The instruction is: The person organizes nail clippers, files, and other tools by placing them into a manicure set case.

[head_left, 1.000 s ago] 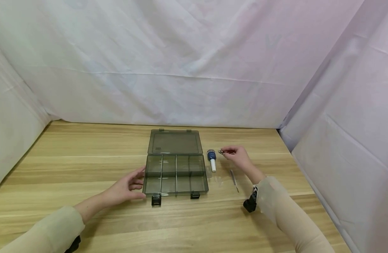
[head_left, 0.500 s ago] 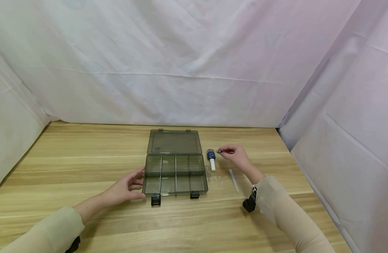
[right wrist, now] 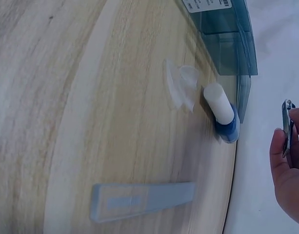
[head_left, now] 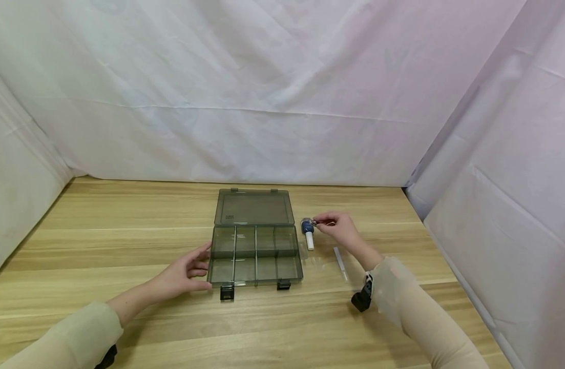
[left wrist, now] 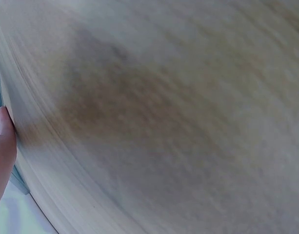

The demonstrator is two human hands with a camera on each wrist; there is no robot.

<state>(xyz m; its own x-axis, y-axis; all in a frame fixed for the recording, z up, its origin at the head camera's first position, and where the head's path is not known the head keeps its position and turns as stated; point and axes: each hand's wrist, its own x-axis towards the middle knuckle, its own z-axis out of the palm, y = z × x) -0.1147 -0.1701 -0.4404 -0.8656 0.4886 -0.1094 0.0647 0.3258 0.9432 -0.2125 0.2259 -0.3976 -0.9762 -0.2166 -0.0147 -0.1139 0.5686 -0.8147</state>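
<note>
A smoky see-through compartment box (head_left: 256,282) lies with its lid (head_left: 254,206) folded back. My left hand (head_left: 178,274) rests against its left side, thumb and fingers spread. My right hand (head_left: 339,228) pinches a small metal nail clipper (right wrist: 287,124), held above the table. Just left of those fingertips lies a nail polish bottle (head_left: 309,240), dark blue with a white cap. A pale nail file (head_left: 340,264) lies on the table nearer to me. In the left wrist view, only part of the left hand (left wrist: 3,146) shows, at the left edge.
Thin clear curved pieces (right wrist: 181,85) lie between the box and the nail file. Two black latches (head_left: 227,292) stick out from the box's front. White cloth (head_left: 245,102) hangs behind the wooden table (head_left: 282,328) and on both sides.
My right hand has moved slightly left with the nail clipper, closer to the nail polish bottle. The left hand and the box look nearly unchanged.
</note>
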